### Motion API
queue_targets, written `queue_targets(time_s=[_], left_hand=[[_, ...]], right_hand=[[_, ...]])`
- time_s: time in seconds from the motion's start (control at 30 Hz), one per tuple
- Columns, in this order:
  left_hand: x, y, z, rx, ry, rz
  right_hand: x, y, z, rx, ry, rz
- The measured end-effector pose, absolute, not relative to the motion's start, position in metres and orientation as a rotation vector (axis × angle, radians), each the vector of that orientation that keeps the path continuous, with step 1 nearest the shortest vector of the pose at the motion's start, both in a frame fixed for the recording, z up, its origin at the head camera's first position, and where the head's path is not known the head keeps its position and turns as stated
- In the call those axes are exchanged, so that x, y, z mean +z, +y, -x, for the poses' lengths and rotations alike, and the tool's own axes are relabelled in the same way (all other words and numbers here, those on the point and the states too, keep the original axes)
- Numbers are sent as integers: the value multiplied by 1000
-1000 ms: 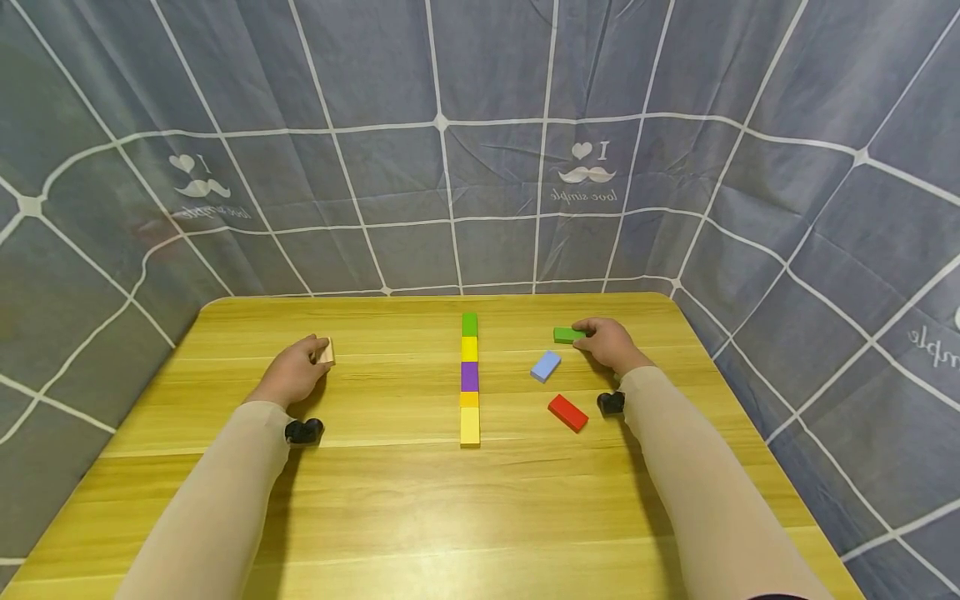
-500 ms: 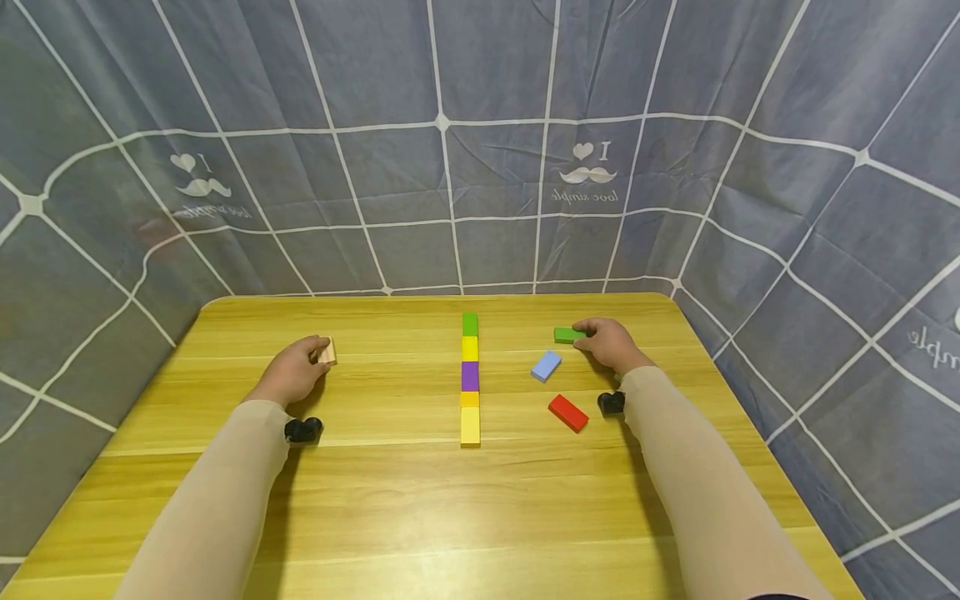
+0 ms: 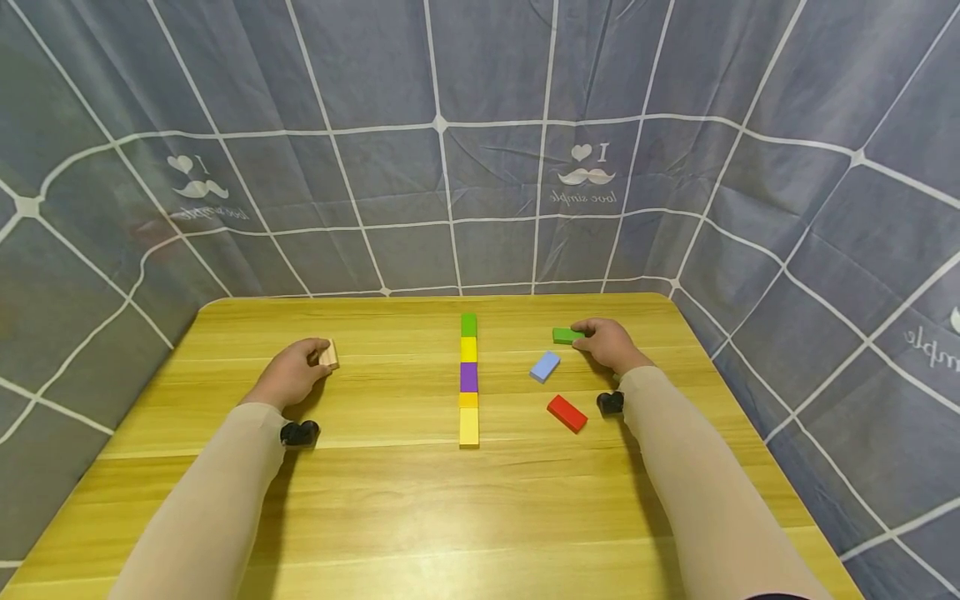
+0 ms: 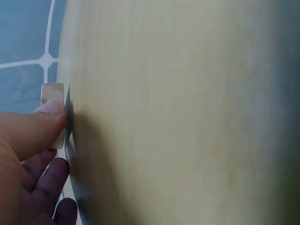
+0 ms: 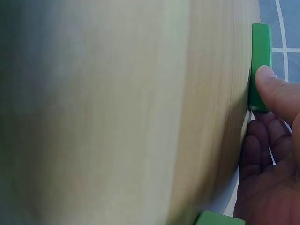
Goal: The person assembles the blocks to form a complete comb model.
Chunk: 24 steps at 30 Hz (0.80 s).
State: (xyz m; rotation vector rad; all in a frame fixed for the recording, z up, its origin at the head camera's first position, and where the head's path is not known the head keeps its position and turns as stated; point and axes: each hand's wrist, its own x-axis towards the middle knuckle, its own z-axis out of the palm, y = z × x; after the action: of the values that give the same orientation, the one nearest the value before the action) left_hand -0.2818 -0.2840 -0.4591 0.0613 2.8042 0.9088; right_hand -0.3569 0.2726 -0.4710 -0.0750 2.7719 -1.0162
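Observation:
At the left of the table, the left hand pinches a pale wooden block. The left wrist view shows the thumb across this wooden block. On the right side, the right hand grips the right end of a green block lying on the table. In the right wrist view the thumb presses on the green block. Nearest to that hand are a light blue block and a red block.
A straight line of blocks runs down the middle of the wooden table: green, yellow, purple, orange and pale yellow. A grey curtain with white lines hangs behind and beside the table.
The pale wooden block in the left hand has shifted slightly to the right and shows more of its surface. The right hand and the green block remain in place.

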Motion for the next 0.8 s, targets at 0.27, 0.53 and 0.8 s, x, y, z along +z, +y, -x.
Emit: queue_targets(time_s=[0.27,0.53,0.8], left_hand=[[-455,-274,276,924,2815,-192],[-452,-252,263,998,2792,-372],[-447,-220,239,901,2779,-546]], right_hand=[[-469,272,355,-1015,2767,66],[-472,273,358,-987,2789,101],[-470,273,357,-999,2783,95]])
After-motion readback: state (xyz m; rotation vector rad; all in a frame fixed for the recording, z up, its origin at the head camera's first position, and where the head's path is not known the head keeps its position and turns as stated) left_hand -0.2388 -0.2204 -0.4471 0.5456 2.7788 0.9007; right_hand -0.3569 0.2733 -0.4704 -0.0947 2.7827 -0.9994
